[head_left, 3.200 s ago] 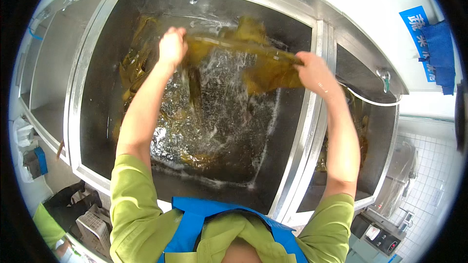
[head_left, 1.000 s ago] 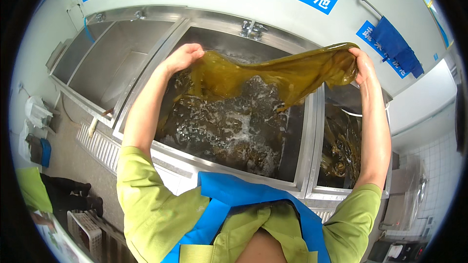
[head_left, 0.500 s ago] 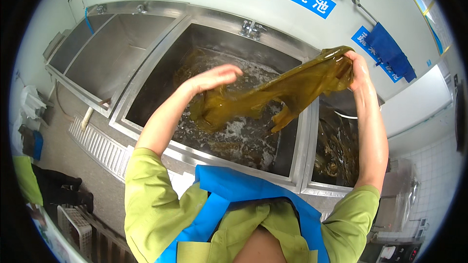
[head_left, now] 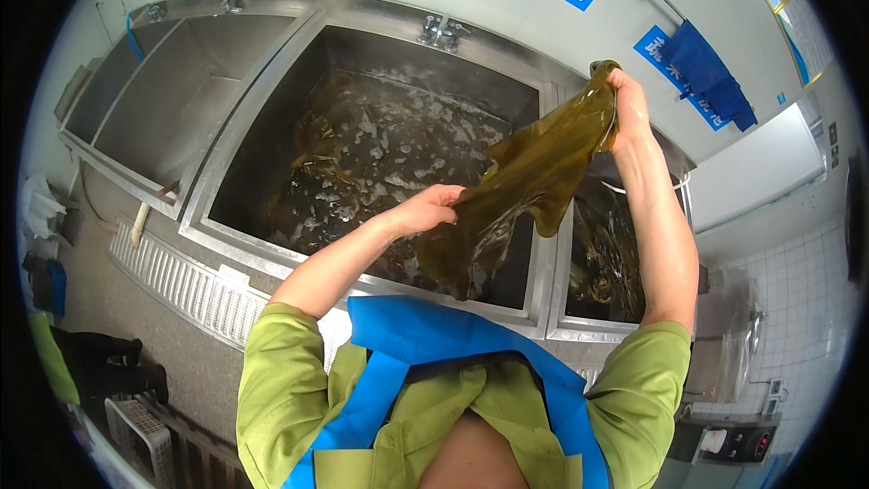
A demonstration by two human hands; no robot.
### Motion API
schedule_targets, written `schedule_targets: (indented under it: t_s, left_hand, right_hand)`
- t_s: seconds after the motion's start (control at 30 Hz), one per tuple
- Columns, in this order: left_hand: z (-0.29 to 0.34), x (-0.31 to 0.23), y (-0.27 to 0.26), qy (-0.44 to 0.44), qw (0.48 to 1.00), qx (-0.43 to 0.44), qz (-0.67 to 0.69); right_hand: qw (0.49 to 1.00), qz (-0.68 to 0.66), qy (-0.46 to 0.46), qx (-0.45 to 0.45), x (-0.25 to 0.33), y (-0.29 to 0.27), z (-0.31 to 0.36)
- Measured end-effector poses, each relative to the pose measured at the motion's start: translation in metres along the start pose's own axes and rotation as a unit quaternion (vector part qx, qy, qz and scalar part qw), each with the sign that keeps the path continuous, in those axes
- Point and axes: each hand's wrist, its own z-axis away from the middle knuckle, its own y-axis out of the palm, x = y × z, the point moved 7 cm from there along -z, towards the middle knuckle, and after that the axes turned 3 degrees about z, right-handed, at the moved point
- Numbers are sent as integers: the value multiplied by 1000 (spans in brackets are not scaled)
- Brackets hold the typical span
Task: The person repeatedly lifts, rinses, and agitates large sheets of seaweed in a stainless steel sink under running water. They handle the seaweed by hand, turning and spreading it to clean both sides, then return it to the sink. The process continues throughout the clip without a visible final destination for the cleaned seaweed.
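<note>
A broad, wet, olive-brown sheet of kelp (head_left: 534,172) stretches between my two hands above the large steel sink (head_left: 272,258). My right hand (head_left: 631,109) is raised over the divider to the smaller sink and grips the kelp's upper end. Lower down, my left hand (head_left: 425,210) pinches the kelp's left edge between thumb and fingers. The kelp's lower end hangs down toward the water. Foamy, dark water (head_left: 389,140) fills the large sink, with more brown kelp pieces (head_left: 317,131) floating at its left side.
A smaller sink (head_left: 593,330) on the right holds more dark kelp (head_left: 606,263). To the left stand steel sinks (head_left: 181,100). A tap (head_left: 441,33) is on the back wall, and a blue cloth (head_left: 711,72) hangs from a rail. Another person's dark-trousered leg (head_left: 104,362) shows at lower left.
My left hand has moved down and right and closed on the kelp's edge. The kelp has been lifted out of the water and swung right. The view has shifted slightly.
</note>
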Motion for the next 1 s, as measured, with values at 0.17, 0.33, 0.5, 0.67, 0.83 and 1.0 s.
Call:
schedule_targets:
  t_s: [0.17, 0.33, 0.5, 0.67, 0.83, 1.0]
  left_hand:
    - [-5, -3, 20, 47, 995, -5, 85]
    - [-8, 4, 24, -14, 992, -4, 127]
    - [-21, 9, 17, -35, 991, -126, 32]
    - [-21, 9, 4, -15, 991, -134, -20]
    - [1, 35, -12, -34, 998, -51, -27]
    - [23, 47, -38, -111, 977, -65, -172]
  right_hand:
    - [1000, -6, 13, -22, -7, -10, 0]
    - [999, -9, 23, -38, -19, -31, -5]
    - [998, -16, 46, -28, -41, -41, -12]
    - [998, -35, 43, -43, -45, -48, -10]
    - [997, -68, 14, -45, -32, -46, 1]
    - [995, -12, 78, 57, -47, -22, 12]
